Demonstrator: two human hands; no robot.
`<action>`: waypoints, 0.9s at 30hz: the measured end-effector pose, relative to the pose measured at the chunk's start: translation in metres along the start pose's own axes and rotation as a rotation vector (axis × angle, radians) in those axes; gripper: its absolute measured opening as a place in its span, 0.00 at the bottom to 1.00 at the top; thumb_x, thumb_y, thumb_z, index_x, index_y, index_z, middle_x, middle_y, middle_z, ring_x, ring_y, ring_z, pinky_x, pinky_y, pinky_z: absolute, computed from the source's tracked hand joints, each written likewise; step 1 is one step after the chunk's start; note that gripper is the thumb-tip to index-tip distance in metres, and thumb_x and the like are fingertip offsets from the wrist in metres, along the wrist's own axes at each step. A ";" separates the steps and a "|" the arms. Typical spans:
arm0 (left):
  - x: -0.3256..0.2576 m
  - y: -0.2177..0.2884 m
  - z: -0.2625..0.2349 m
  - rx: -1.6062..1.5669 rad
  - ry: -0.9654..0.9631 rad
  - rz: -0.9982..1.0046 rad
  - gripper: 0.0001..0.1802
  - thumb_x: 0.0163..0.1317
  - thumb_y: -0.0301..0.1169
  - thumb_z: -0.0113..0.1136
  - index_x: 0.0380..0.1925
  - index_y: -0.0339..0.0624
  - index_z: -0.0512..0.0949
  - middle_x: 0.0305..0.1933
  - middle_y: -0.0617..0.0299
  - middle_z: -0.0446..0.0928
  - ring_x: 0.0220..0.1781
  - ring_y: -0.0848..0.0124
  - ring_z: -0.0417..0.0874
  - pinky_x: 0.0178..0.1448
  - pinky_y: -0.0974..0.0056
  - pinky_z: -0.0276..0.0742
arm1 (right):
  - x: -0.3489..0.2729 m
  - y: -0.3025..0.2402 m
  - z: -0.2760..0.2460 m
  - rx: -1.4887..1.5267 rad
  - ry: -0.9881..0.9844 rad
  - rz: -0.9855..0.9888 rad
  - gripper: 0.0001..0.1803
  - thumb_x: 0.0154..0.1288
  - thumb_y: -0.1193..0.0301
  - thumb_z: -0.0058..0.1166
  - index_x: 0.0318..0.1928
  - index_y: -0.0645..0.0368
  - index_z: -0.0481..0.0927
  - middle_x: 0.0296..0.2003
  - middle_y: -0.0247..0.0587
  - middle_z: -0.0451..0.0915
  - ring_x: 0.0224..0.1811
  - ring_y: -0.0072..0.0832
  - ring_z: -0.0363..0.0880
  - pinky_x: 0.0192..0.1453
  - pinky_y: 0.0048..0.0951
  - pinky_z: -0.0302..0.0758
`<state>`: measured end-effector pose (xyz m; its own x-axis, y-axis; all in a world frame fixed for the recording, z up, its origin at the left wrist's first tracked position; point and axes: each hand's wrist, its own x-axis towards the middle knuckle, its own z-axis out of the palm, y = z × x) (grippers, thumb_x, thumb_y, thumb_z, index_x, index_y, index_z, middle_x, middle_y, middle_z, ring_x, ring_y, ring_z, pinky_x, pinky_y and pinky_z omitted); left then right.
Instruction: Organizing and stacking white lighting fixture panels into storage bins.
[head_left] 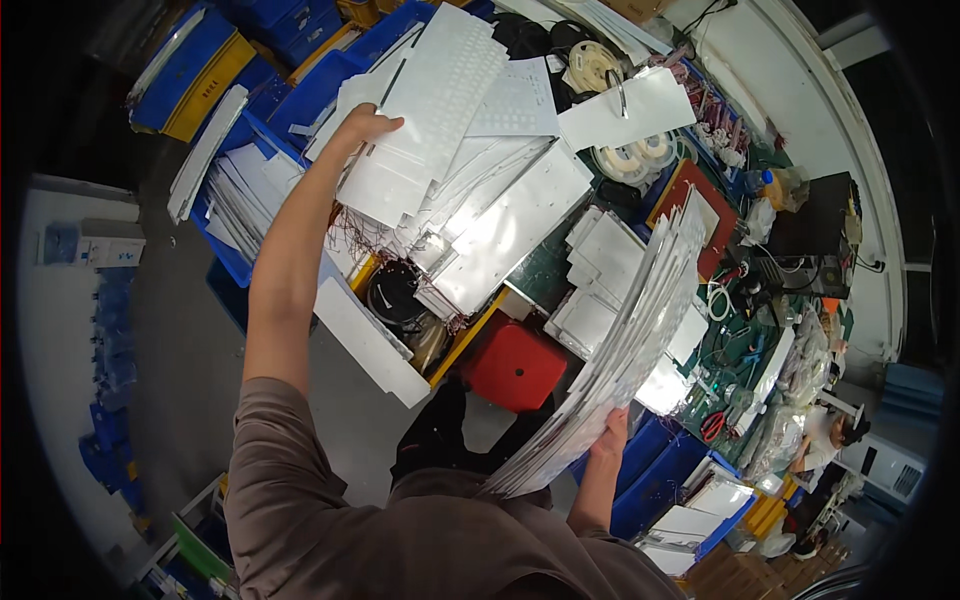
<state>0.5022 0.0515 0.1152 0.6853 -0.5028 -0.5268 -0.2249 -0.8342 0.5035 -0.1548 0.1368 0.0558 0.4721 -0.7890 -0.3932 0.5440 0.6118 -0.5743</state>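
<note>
Two grips recorded, both occupied.
A dotted white rectangular panel (430,110), over glossy white piled sheets (515,225), is held at its left edge by the left hand (368,125); a fanned stack of thin white sheets (620,345), near the green tabletop (540,268), is gripped at its right side by the right hand (608,440). Sheets are judged light, bendable, slippery; edge grips are advised. Print is noted on a yellow plastic crate (208,88); none is legible on the sheets.

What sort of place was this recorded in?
Probably an assembly workshop: a cluttered green workbench with a red-handled tool, a blue bin packed with white sheets, and a held stack of white panels.
</note>
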 end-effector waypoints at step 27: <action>-0.442 0.089 -0.056 -0.323 0.042 0.658 0.18 0.56 0.26 0.72 0.41 0.41 0.72 0.32 0.63 0.75 0.22 0.77 0.69 0.27 0.74 0.66 | 0.074 -0.002 0.157 0.509 -0.657 0.008 0.33 0.67 0.64 0.61 0.69 0.54 0.65 0.59 0.45 0.78 0.61 0.40 0.77 0.70 0.52 0.67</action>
<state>0.2181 0.2122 0.4316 0.5062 -0.8621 -0.0227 -0.3878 -0.2511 0.8869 -0.0125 0.0861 0.1408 0.7002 -0.6871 0.1939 0.7118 0.6927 -0.1160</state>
